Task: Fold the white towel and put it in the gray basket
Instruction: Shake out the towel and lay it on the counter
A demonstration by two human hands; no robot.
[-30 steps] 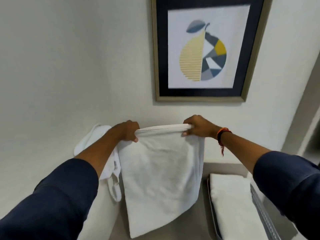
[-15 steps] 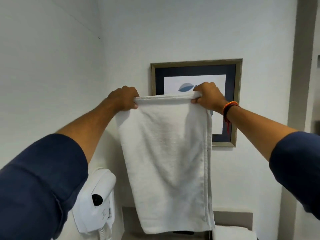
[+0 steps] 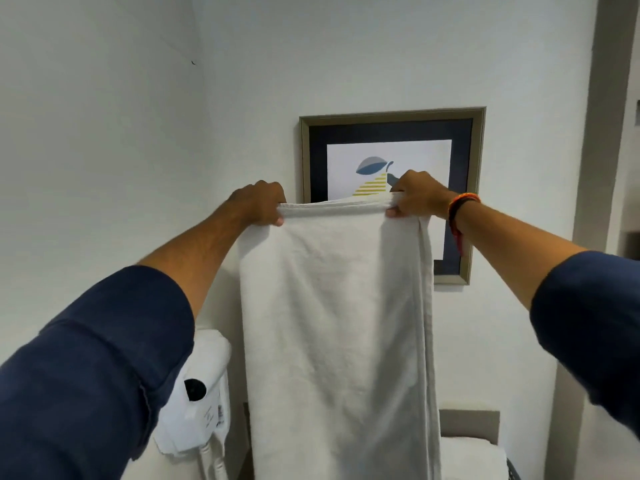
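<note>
Towel (image 3: 337, 327) held aloft before the wall, hanging full length in a doubled panel whose layered edges show along its right side. Left hand (image 3: 260, 205) and right hand (image 3: 417, 198) each pinch a top corner, grip clenched on the cloth; holding it high lets its weight straighten the fabric, probably ahead of the next fold. Framed picture (image 3: 393, 131) behind; gray basket rim (image 3: 516, 474) barely visible at lower right

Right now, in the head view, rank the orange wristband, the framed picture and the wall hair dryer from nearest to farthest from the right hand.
1. Orange wristband: on the wrist of the right hand itself.
2. Framed picture: on the wall just behind that hand.
3. Wall hair dryer: low on the left, beyond the hanging white towel.
</note>
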